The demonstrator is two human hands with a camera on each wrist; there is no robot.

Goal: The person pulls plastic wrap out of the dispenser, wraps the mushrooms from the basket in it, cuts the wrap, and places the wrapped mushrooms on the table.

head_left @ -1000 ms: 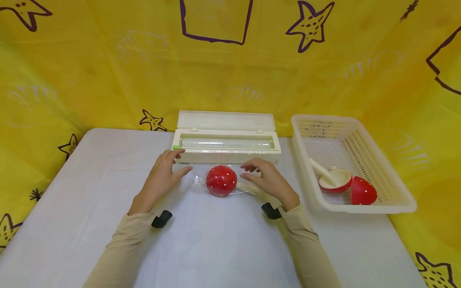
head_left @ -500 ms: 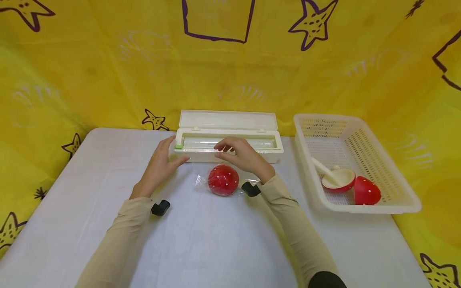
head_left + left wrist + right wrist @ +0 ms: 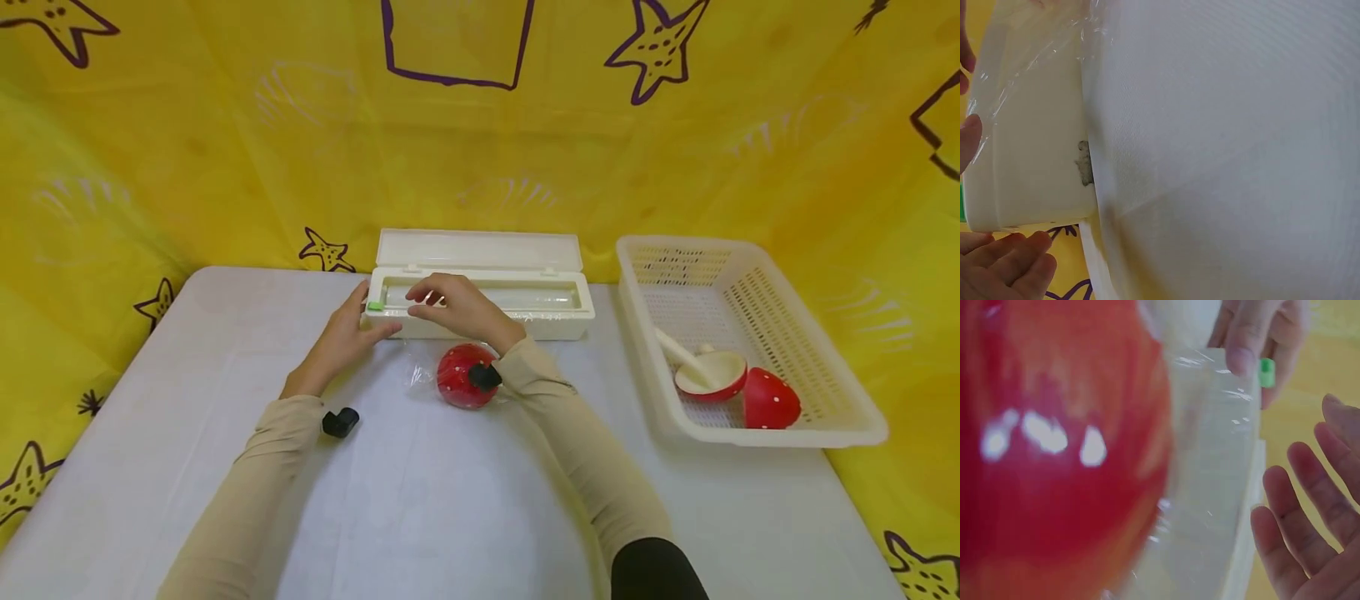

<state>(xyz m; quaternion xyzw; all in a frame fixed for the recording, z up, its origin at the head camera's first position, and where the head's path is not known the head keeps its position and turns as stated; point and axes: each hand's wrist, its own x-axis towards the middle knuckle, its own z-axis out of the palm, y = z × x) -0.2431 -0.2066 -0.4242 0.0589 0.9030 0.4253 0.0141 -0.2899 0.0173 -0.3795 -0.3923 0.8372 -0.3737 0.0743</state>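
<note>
A cream cling film dispenser (image 3: 480, 327) stands at the table's back with its lid raised and a roll inside. My left hand (image 3: 341, 340) holds its left end, fingers (image 3: 1025, 262) along the end face and thumb (image 3: 1242, 359) at the front, beside a green slider (image 3: 376, 306). Over the left part of the trough hovers my right hand (image 3: 461, 307), fingers loosely bent and holding nothing. Film (image 3: 1210, 487) drapes down the dispenser's front. In front lies a red white-dotted ladle (image 3: 456, 385), bowl upward-bulging and covered in film; my right sleeve and wrist camera hide its handle side.
A white plastic basket (image 3: 847, 367) at the right holds a red-and-cream ladle (image 3: 712, 377) and another red dotted piece (image 3: 772, 400). A yellow patterned cloth (image 3: 450, 150) hangs behind the white table (image 3: 420, 500).
My right hand has moved from beside the ladle, up and left, to above the dispenser's left part. My left hand has shifted slightly up onto the dispenser's left end.
</note>
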